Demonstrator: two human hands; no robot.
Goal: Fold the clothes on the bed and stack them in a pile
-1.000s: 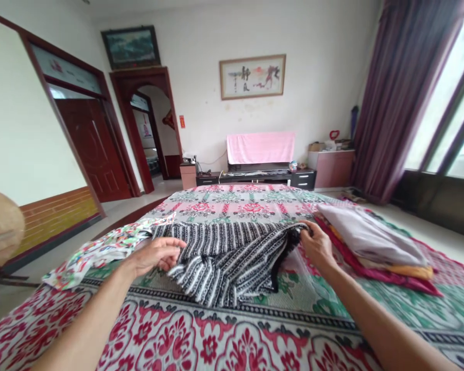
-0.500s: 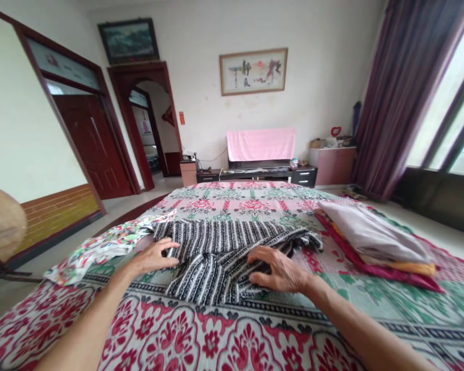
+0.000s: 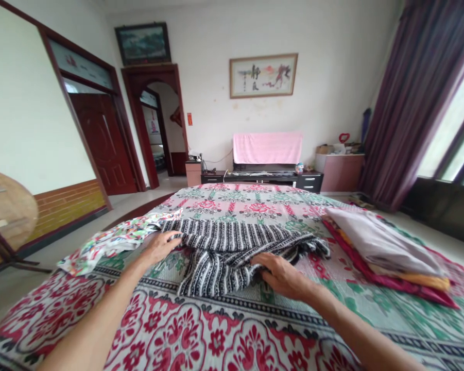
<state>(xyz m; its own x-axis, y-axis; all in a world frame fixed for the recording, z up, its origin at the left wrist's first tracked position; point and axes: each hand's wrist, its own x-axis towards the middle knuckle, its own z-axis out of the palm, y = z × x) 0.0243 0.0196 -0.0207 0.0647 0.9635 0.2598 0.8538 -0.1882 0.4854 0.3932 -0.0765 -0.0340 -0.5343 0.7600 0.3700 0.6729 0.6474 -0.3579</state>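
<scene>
A black-and-white striped knit garment [image 3: 224, 237] lies rumpled on the patterned bedspread [image 3: 170, 330], its lower part folded under and bunched. At its left edge is my left hand [image 3: 161, 247], fingers stretched out and touching the cloth. My right hand [image 3: 280, 273] has its fingers curled over the garment's lower right side, closed on a bit of the fabric. The fingertips of that hand are partly hidden in the folds. Left of the garment lies a white cloth with a colourful print [image 3: 104, 245], partly overlapped by it.
To the right sits a stack of folded clothes [image 3: 390, 247], grey on top with yellow and dark pink below. Beyond the bed stand a low black TV cabinet [image 3: 309, 181] and a pink cloth [image 3: 268, 148] over a screen. A round wooden tabletop [image 3: 10, 208] leans at far left.
My right hand's fingers have closed on the fabric, and the garment's lower right part has been drawn up and bunched. My left fingers have come closer together. The view has shifted slightly.
</scene>
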